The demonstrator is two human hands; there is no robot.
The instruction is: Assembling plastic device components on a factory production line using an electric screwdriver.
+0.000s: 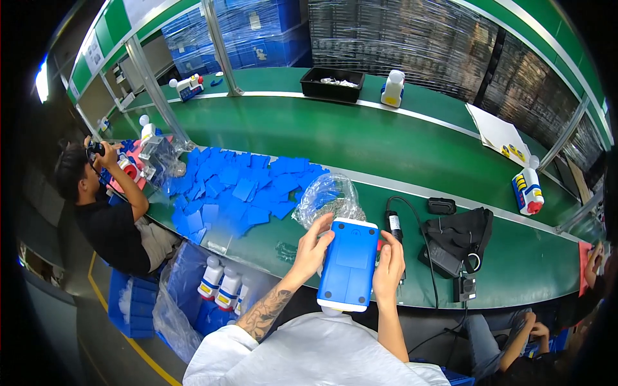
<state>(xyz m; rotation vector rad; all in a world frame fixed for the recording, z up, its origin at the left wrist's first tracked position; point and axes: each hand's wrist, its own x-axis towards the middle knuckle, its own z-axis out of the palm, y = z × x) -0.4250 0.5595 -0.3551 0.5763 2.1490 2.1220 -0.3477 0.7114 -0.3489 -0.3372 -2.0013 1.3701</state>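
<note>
My left hand and my right hand hold a boxy blue-and-white unit between them, over the bench's near edge. Its flat blue side faces up, with dark round pads near the corners and a squarish blue panel in the middle. Left fingers press along its left edge; right fingers wrap the right edge. Just beyond it lies a clear plastic bag with small greyish bits. A dark corded hand tool, like an electric screwdriver, stands by my right fingertips. Left of the bag spreads a heap of blue flat pieces.
A black pouch and power adapter lie right. Similar units stand on the green conveyor; others fill a blue bin below left. A black tray sits behind. Co-workers sit at both sides.
</note>
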